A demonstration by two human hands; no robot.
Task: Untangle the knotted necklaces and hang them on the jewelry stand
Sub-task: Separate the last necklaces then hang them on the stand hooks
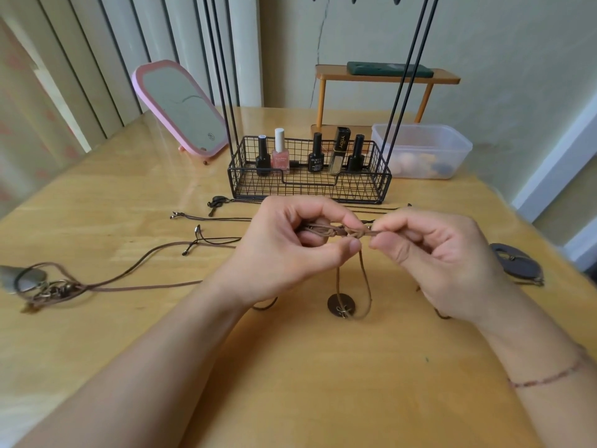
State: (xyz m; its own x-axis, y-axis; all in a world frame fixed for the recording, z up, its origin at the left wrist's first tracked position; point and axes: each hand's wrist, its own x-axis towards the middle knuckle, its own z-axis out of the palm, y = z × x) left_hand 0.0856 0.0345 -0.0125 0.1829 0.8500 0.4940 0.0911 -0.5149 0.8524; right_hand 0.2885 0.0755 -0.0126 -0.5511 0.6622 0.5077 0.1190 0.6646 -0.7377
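Both hands hold a knotted brown cord necklace above the wooden table. My left hand pinches the knot's left side, and my right hand pinches its right end. Two strands hang down to a round dark pendant lying on the table. The black wire jewelry stand stands just behind my hands, its thin rods rising out of the top of the view. More cord necklaces lie to the left, one running to a tangle with a grey stone pendant.
Several nail polish bottles stand in the stand's basket. A pink mirror leans at the back left. A clear plastic tub and a small wooden shelf sit at the back right. A dark round pendant lies at the right.
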